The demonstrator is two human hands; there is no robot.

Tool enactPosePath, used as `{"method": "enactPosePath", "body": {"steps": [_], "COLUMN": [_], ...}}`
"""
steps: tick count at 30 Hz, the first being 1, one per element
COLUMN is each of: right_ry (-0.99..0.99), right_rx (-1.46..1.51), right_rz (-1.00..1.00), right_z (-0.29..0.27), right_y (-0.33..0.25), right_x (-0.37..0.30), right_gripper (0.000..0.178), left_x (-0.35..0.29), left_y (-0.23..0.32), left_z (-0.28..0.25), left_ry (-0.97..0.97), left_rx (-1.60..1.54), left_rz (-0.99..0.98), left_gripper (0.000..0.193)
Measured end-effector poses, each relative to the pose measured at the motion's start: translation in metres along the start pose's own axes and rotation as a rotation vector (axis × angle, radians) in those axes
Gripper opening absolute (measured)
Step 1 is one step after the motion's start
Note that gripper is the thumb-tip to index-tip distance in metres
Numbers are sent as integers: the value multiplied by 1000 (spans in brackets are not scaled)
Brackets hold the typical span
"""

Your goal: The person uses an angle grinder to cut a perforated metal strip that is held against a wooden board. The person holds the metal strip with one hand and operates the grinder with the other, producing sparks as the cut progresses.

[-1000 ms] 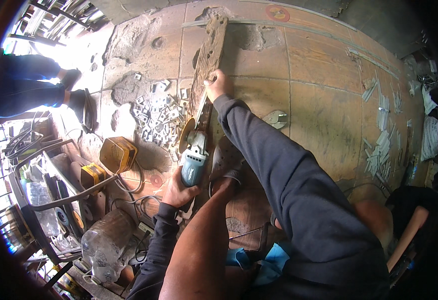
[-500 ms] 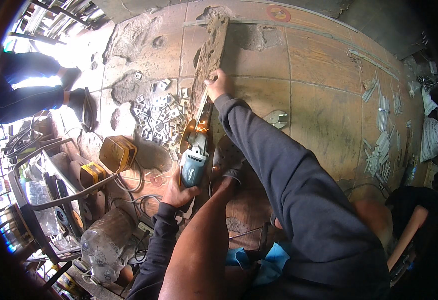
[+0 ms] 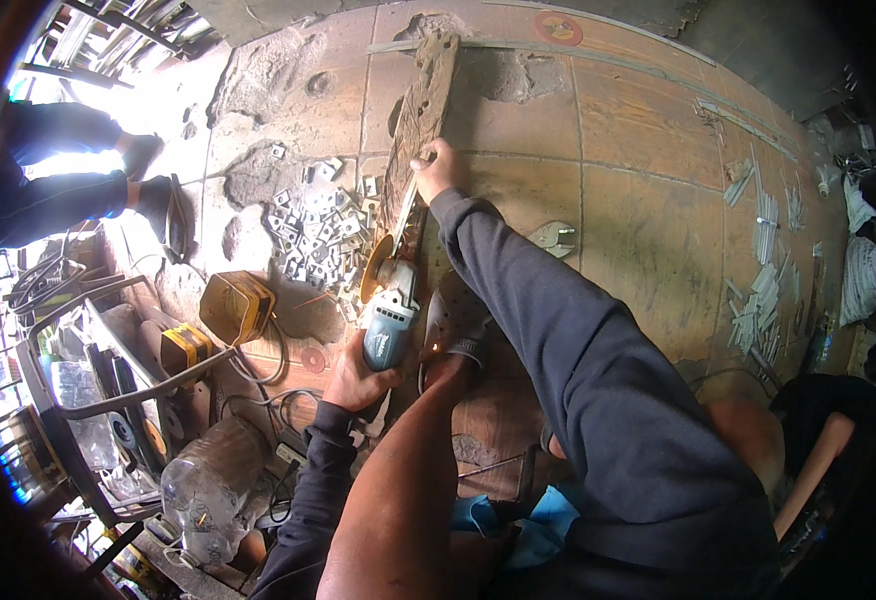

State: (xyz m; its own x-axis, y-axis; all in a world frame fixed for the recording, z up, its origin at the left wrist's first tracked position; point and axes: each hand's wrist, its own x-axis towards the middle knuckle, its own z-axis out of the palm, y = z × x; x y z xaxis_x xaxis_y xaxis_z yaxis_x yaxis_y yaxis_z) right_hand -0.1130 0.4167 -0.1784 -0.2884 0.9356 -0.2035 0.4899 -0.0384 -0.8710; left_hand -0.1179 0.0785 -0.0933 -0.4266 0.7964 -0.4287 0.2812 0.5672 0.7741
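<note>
My left hand is wrapped round the body of a teal angle grinder. The grinder's thin disc stands on edge by the near end of a narrow metal strip. Farther off, my right hand is closed on that strip and presses it along a rough wooden plank. Whether disc and strip touch cannot be made out. My shoe is beside the grinder, against the plank's near part. Small square metal pieces with holes lie heaped left of the disc.
Right of my arm lies a locking plier-like tool. Cut metal strips are scattered at the far right. A yellow container, cables and a plastic jug crowd the left. Another person's legs stand at upper left; someone's arm shows lower right.
The bright orange sparks at the disc have mostly faded, leaving only faint streaks. The grinder has shifted very slightly; my right hand stays put on the strip.
</note>
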Motion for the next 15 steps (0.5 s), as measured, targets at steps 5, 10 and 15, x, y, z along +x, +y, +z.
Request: {"method": "enactPosePath", "body": {"steps": [5, 10, 15], "right_ry": [5, -3, 6], "right_rx": [-6, 17, 8], "right_rz": [-25, -25, -32], "right_z": [4, 4, 4], "right_y": [4, 6, 6], "right_x": [3, 3, 3], "right_gripper": [30, 32, 33], "left_x": [2, 4, 3], "left_y": [-9, -12, -8], "left_z": [0, -2, -4], "left_ry": [32, 5, -14], "left_rx": [27, 54, 34], "left_rz": [10, 18, 26], "left_gripper": [77, 76, 74]}}
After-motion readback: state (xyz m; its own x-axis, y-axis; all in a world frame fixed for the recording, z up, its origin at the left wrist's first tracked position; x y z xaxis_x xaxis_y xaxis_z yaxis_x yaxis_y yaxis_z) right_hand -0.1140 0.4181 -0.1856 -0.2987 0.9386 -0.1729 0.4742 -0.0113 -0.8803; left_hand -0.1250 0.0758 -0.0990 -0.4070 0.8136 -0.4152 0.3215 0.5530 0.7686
